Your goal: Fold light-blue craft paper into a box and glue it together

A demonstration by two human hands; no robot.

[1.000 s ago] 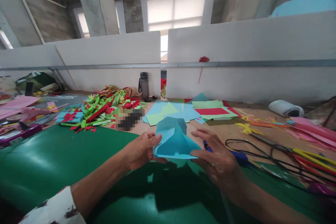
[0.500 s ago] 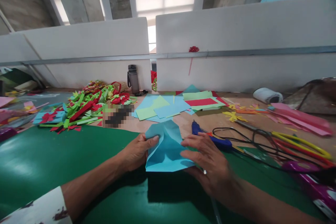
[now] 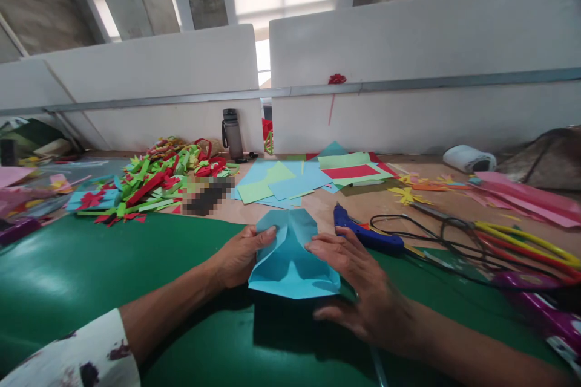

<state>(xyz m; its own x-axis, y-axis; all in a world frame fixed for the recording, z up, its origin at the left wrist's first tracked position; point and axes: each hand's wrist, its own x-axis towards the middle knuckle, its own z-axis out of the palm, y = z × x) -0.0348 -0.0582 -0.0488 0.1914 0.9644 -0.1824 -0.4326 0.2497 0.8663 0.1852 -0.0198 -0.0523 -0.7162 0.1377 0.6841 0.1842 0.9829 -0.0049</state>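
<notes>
Thumb of the right hand (image 3: 365, 293) has come clear of the folded blue paper (image 3: 290, 254) since half a second ago; its fingers rest on the right flap, the hand otherwise spread. Opposite, the left hand (image 3: 238, 259) pinches the left flap, thumb on top. Held between them over the green mat (image 3: 213, 338), the paper lies just right of that pinch, its midline pointing away from the person and its wider, gaping edge facing them. Just past the right fingers lies a glue gun (image 3: 384, 240); farther off, coloured sheets (image 3: 295, 184).
</notes>
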